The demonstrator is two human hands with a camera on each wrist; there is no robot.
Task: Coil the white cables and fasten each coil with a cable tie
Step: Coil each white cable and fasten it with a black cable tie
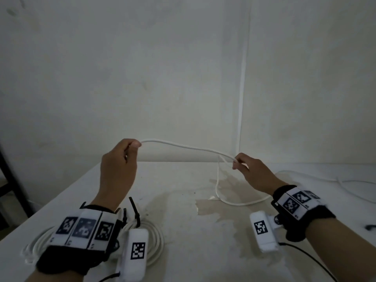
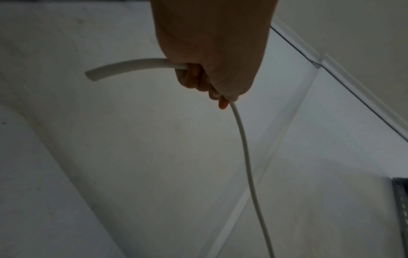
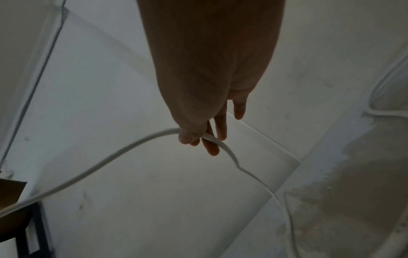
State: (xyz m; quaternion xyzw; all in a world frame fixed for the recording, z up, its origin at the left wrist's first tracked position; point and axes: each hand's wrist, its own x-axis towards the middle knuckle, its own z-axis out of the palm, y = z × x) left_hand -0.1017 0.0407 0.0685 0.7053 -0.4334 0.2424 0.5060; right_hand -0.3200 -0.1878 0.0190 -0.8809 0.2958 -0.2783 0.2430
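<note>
A white cable [image 1: 187, 147] stretches in the air between both hands above the table. My left hand [image 1: 122, 159] grips it near its end, with a short cut tail [image 2: 123, 67] sticking out of the fist. My right hand [image 1: 244, 165] pinches the cable [image 3: 123, 150] between thumb and fingers; from there it drops to the table and loops back under my right wrist [image 1: 240, 202]. Near the front left lies a finished white coil [image 1: 156, 237] bound with black cable ties [image 1: 135, 212]. Another white coil [image 1: 38, 241] shows partly behind my left wrist.
The white table [image 1: 183, 251] has brownish stains in the middle and sits in a wall corner. More loose white cable [image 1: 345, 186] lies at the far right. A small dark object [image 1: 370, 227] sits near the right edge. A dark frame [image 1: 12, 176] stands at the left.
</note>
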